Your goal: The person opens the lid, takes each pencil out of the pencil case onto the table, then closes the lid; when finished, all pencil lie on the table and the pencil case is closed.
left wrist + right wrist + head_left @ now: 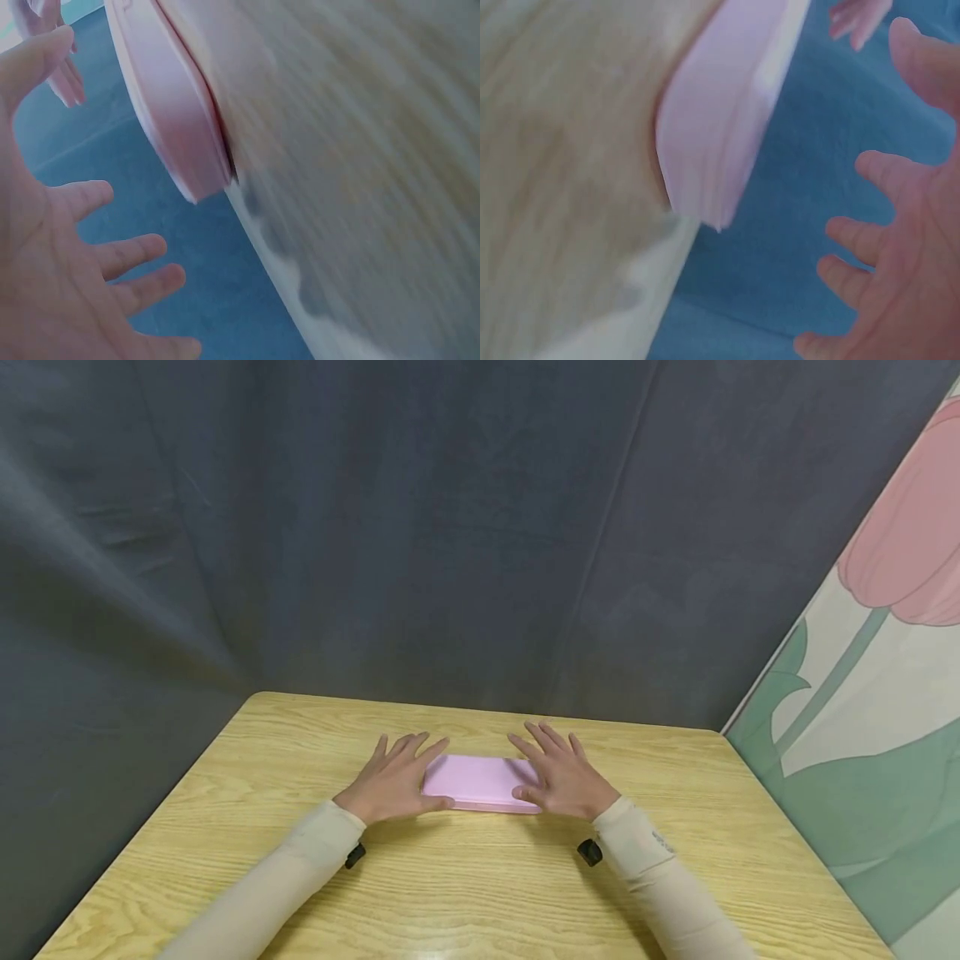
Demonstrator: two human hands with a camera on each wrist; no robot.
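A flat pink case [483, 781] with rounded corners lies on the wooden table in the head view. My left hand [401, 781] hovers at its left end, fingers spread and thumb apart. At the other end my right hand [562, 774] is spread the same way and overlaps the case's right edge in this view. Both wrist views show a gap between the palm and the pink case [172, 105], whose side wall [712, 142] faces the camera. Neither hand holds anything.
The wooden table [450, 893] has a dark blue-grey curtain [450, 543] hanging behind its far edge and along the left. A tulip-patterned cloth [862, 710] hangs on the right. Small black devices [590, 852] sit under the wrists.
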